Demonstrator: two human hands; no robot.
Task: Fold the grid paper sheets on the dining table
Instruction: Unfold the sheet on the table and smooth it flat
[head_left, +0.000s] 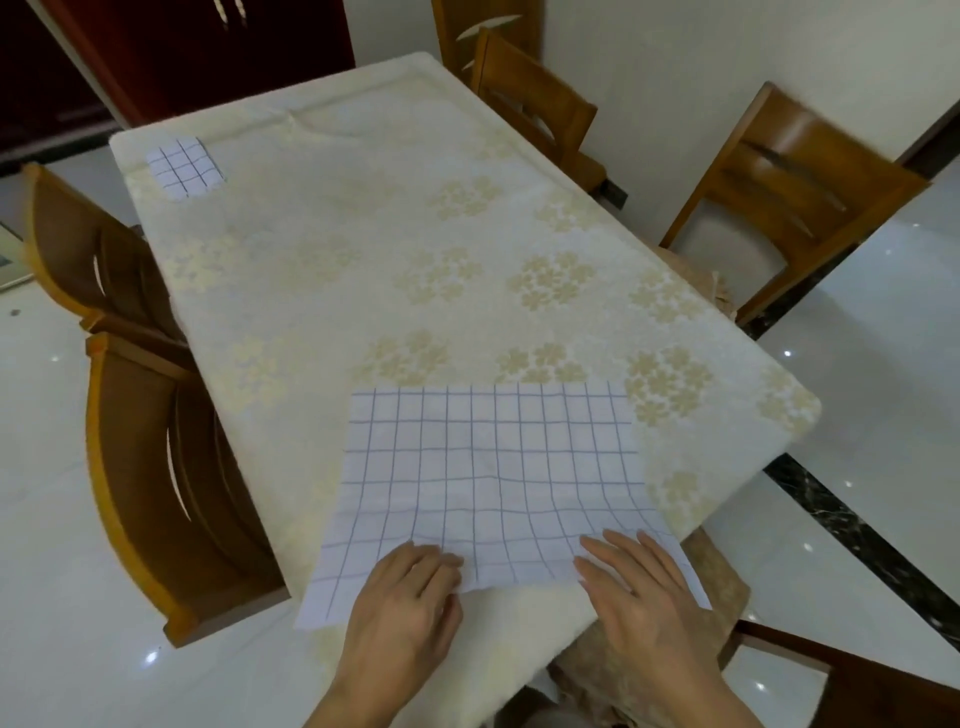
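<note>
Nearest the lens we are seeing two bare hands at the near edge of the table. The left hand (410, 592) is curling its fingertips onto the near edge of the large white sheet of blue-lined grid paper (488, 467), pinching it up slightly. The right hand (639, 587) is lying flatter, fingers extended on the same edge; whether the thumb is tucking under we cannot tell.

The sheet is lying unfolded on the cream floral tablecloth of the dining table (389, 249), its near corners overhanging the table edge, its long axis running left to right across us. All of the sheet is lying away from the fingers, so we are judging the coming fold as a lift of the near edge forward toward the far edge, both hands equally close.

A small folded grid paper square (184, 167) is sitting at the far left corner, well apart. Wooden chairs (171, 467) are standing around the table
</note>
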